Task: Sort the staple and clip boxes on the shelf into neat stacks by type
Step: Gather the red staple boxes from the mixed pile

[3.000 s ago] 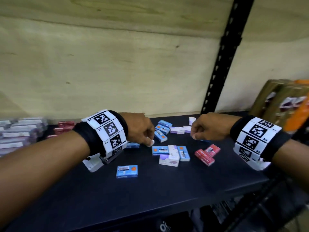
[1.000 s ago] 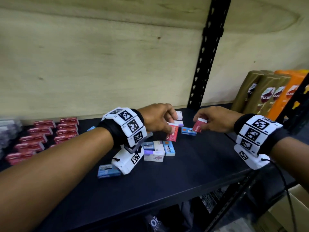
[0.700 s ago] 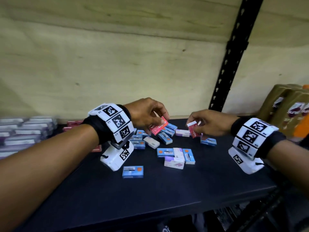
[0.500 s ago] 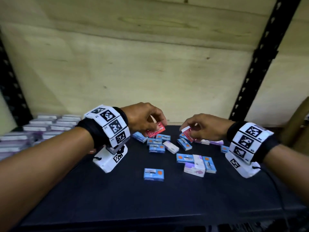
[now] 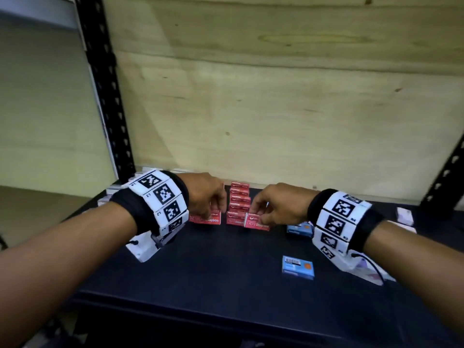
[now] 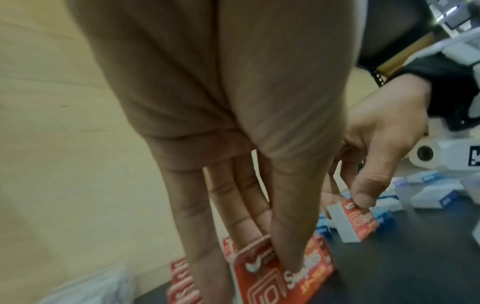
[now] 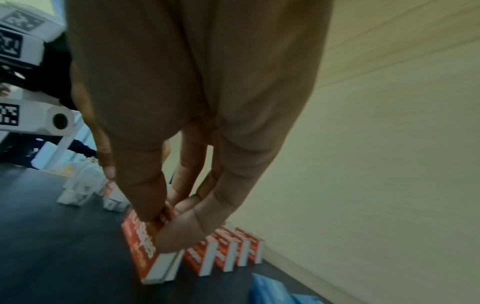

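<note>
Two red staple boxes are being set down at the front of the red row (image 5: 239,199), which runs back toward the wall at 12 o'clock on the dark shelf (image 5: 226,267). The left hand (image 5: 204,197) pinches one box (image 5: 206,218) at 11 o'clock; the right hand (image 5: 277,207) pinches the other (image 5: 256,223) at 1 o'clock, probably to square both with the row. Blue boxes (image 5: 298,267) lie loose at 3 o'clock, unsorted.

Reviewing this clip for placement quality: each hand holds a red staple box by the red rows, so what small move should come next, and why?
Probably lower and release. The left hand and right hand each pinch a red staple box at the front of the red rows, so setting them flush would extend the stacks.
</note>
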`<action>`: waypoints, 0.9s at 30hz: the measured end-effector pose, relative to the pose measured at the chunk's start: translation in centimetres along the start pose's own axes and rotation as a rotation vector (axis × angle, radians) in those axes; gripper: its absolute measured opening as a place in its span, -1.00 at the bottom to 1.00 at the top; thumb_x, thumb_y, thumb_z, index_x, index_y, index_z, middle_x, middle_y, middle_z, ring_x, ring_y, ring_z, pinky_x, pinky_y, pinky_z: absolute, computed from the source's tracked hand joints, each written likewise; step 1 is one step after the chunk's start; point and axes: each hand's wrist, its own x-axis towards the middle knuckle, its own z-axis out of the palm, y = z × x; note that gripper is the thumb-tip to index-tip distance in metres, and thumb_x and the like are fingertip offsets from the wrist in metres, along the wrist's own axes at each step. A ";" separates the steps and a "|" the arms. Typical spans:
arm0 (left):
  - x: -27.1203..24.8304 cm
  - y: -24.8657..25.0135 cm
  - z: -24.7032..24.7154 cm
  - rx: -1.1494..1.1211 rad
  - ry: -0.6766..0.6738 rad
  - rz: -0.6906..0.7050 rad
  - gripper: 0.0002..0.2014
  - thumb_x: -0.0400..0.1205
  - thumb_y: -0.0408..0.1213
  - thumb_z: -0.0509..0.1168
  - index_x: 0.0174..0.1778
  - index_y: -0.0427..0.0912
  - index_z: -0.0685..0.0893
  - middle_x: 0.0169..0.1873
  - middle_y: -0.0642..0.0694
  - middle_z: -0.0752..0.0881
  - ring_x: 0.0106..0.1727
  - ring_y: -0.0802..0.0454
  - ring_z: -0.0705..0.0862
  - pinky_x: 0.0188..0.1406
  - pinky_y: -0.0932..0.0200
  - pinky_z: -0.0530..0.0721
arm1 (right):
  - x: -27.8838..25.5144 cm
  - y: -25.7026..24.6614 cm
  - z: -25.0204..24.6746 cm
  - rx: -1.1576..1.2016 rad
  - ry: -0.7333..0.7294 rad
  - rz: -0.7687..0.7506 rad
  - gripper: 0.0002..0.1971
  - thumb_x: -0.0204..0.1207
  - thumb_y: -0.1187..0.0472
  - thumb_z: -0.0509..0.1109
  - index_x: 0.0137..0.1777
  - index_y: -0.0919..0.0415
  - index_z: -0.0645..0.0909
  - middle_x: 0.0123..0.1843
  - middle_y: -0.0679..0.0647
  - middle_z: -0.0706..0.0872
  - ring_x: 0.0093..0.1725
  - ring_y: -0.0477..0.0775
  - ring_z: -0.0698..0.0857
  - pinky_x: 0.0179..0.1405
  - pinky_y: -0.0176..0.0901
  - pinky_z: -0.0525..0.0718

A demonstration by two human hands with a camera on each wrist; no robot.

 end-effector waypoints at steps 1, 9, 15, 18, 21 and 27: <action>-0.1 -0.3 0.4 0.010 -0.009 -0.002 -0.66 0.54 -0.45 0.39 0.18 -0.02 0.70 -0.33 0.23 0.53 -0.32 0.33 0.49 -0.31 0.42 0.43 | 0.4 -0.5 0.3 -0.011 -0.017 -0.009 -0.72 0.58 0.16 0.46 0.28 0.06 0.68 0.08 -0.10 0.75 -0.02 -0.13 0.67 -0.02 -0.34 0.52; -0.5 -0.4 2.0 0.025 -0.108 -0.033 -0.64 0.52 -0.50 0.42 0.21 -0.10 0.69 -0.19 0.13 0.63 -0.11 0.18 0.59 -0.23 0.41 0.52 | 1.7 -3.1 1.3 -0.092 -0.047 -0.002 -0.73 0.58 0.20 0.45 0.26 0.08 0.68 0.01 -0.09 0.69 -0.02 -0.08 0.62 0.02 -0.26 0.57; -0.3 -0.7 3.1 -0.006 -0.056 -0.059 -0.71 0.53 -0.53 0.39 0.13 -0.16 0.69 -0.30 0.12 0.59 -0.31 0.24 0.57 -0.02 0.23 0.66 | 2.0 -3.7 1.8 -0.097 -0.071 0.021 -0.76 0.58 0.19 0.46 0.24 0.07 0.67 -0.01 -0.07 0.66 -0.01 -0.04 0.62 0.07 -0.21 0.61; -0.5 -1.3 3.0 -0.013 -0.049 -0.084 -0.72 0.50 -0.46 0.46 0.09 -0.13 0.70 -0.26 0.10 0.66 -0.24 0.19 0.64 -0.06 0.24 0.67 | 2.0 -3.8 1.9 -0.088 -0.068 0.024 -0.77 0.59 0.16 0.46 0.22 0.08 0.68 -0.03 -0.09 0.66 -0.02 -0.06 0.63 0.05 -0.22 0.62; -0.6 -1.9 2.9 -0.004 -0.046 -0.114 -0.76 0.47 -0.36 0.53 0.01 -0.07 0.72 -0.17 0.07 0.74 -0.13 0.13 0.70 -0.15 0.28 0.63 | 1.9 -3.7 1.7 -0.061 -0.057 0.038 -0.78 0.57 0.10 0.48 0.19 0.08 0.70 -0.05 -0.10 0.68 -0.04 -0.06 0.64 -0.01 -0.22 0.59; -0.7 -2.1 2.9 -0.024 -0.020 -0.112 -0.83 0.49 -0.40 0.48 -0.05 -0.10 0.75 -0.26 0.09 0.76 -0.19 0.17 0.71 -0.16 0.31 0.64 | 1.7 -3.0 1.5 -0.060 -0.045 0.053 -0.86 0.53 0.07 0.52 0.03 0.06 0.77 -0.13 -0.15 0.73 -0.21 -0.21 0.61 -0.20 -0.28 0.55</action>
